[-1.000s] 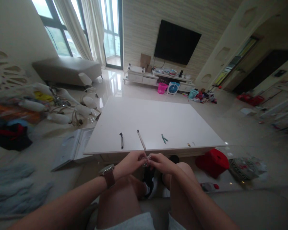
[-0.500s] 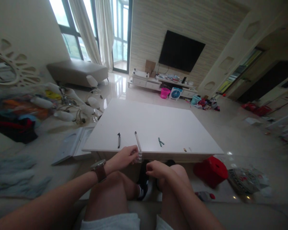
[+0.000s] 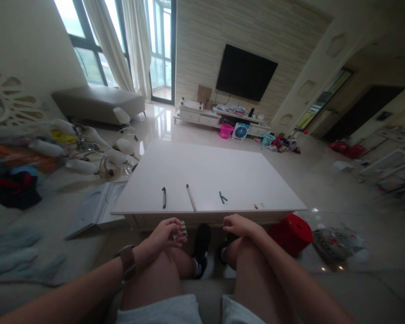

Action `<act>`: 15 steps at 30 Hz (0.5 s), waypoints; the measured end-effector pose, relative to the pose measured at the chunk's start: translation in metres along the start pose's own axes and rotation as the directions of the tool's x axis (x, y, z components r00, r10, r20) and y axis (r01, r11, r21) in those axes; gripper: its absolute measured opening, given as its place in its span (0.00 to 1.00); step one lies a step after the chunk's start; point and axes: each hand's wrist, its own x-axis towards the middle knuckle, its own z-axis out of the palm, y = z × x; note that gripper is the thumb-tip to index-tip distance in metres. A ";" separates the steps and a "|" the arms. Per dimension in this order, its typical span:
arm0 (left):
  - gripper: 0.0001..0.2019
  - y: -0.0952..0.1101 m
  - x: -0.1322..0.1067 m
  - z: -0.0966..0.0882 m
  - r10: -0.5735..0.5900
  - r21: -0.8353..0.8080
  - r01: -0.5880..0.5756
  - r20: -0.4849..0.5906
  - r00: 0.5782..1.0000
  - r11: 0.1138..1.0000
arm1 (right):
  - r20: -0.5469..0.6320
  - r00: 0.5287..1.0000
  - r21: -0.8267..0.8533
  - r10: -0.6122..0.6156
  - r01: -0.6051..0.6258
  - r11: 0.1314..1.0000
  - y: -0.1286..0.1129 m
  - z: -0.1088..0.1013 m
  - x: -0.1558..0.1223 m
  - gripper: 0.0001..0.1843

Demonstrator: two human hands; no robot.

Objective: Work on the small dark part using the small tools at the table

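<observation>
Between the fingers of my left hand [image 3: 167, 235] is a small clear case [image 3: 183, 229] with darker bits inside; its exact kind is too small to tell. That hand is over my left knee, just short of the table's front edge. My right hand [image 3: 239, 224] hovers by my right knee with its fingers curled, and what they hold, if anything, is hidden. Along the near side of the white table [image 3: 205, 166] lie a dark razor [image 3: 164, 198], a toothbrush [image 3: 191, 197] with a pale handle, a green V-shaped item [image 3: 222, 197] and a tiny yellowish piece [image 3: 255, 206].
A red stool [image 3: 292, 236] stands on the floor at the table's right front corner, a plastic bag [image 3: 337, 243] beside it. Left of the table are an open flat white box [image 3: 94, 207] and a lamp with several white shades [image 3: 83, 166].
My left hand has drawn back from the table edge and turned, showing more of the clear case. My right hand has shifted slightly right and up. The view has swung a little.
</observation>
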 end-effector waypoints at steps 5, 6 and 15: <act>0.12 0.005 0.008 0.003 0.017 -0.085 -0.015 0.026 1.000 0.996 | -0.081 0.980 -0.065 0.182 -0.187 0.980 0.031 -0.028 0.044 0.09; 0.11 0.005 0.009 0.003 0.010 -0.091 -0.006 0.040 0.999 0.996 | -0.124 0.967 -0.075 0.224 -0.234 0.969 0.037 -0.032 0.057 0.11; 0.13 -0.005 0.010 0.004 -0.082 -0.158 0.087 0.038 0.996 0.984 | -0.329 0.827 -0.006 0.455 -0.484 0.875 0.073 -0.018 0.131 0.17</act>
